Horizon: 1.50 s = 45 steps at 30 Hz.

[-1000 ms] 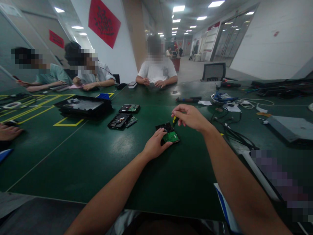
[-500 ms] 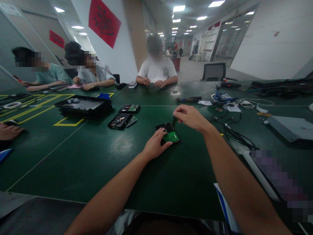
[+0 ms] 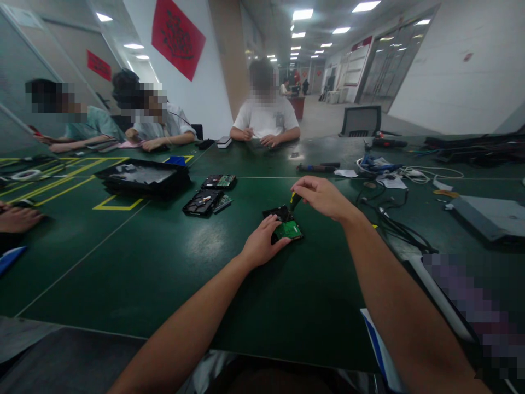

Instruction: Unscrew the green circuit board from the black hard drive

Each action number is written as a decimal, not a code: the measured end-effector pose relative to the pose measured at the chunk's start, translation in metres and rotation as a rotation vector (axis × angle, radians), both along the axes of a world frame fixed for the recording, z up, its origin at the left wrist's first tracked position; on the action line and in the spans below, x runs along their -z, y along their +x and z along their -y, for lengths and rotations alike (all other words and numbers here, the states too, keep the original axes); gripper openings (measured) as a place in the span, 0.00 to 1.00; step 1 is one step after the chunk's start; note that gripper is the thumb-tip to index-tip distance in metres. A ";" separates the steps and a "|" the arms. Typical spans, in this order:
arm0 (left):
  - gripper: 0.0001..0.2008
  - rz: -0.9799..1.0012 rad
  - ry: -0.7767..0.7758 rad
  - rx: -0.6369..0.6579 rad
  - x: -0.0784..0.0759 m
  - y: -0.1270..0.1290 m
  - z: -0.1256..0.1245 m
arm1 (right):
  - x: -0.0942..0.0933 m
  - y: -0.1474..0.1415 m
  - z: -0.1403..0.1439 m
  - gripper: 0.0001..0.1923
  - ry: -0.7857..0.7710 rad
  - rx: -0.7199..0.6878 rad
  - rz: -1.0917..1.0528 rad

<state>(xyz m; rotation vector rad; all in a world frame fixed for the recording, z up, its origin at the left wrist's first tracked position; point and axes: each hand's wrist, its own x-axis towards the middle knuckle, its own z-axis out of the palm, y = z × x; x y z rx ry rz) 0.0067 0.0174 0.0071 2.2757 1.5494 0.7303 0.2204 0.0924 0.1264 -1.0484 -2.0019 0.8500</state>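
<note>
A hard drive (image 3: 290, 230) with a green circuit board lies on the green table in front of me. My left hand (image 3: 264, 241) is laid over its near left part, thumb along the near edge and fingers across the top, gripping it. Pinched in my right hand (image 3: 314, 192) is a small screwdriver (image 3: 294, 201) with a yellow and black handle. It points down at the drive's far edge; whether its tip sits in a screw is too small to tell. Left of my hands lie another hard drive (image 3: 219, 181), an opened black drive case (image 3: 200, 202) and a loose circuit board (image 3: 222, 204).
A black tray (image 3: 143, 183) stands at the left. Cables (image 3: 394, 224), a grey metal box (image 3: 488, 216) and a dark-handled tool (image 3: 314, 168) lie to the right. Across the table sits a person (image 3: 266, 117) in white; two more people are at the far left, and another hand (image 3: 18, 219) rests nearer.
The screwdriver in my right hand has turned a little, so more yellow on its handle shows. My left hand stays on the hard drive. The whole view has shifted slightly.
</note>
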 end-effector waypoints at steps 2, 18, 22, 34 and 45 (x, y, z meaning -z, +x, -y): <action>0.31 0.001 -0.005 0.000 -0.001 0.000 0.000 | -0.001 0.000 0.001 0.11 -0.014 0.025 0.007; 0.31 -0.001 0.001 0.002 0.000 -0.001 0.000 | -0.005 -0.003 0.006 0.11 -0.035 0.003 -0.020; 0.31 0.006 -0.009 0.001 -0.001 0.000 0.000 | -0.003 -0.003 0.005 0.09 -0.036 0.017 -0.001; 0.32 0.000 0.001 0.006 0.000 -0.001 0.000 | -0.003 -0.004 0.005 0.07 -0.094 -0.071 -0.091; 0.31 -0.001 0.001 0.008 -0.002 0.000 0.001 | -0.004 -0.006 0.009 0.10 -0.099 -0.051 -0.121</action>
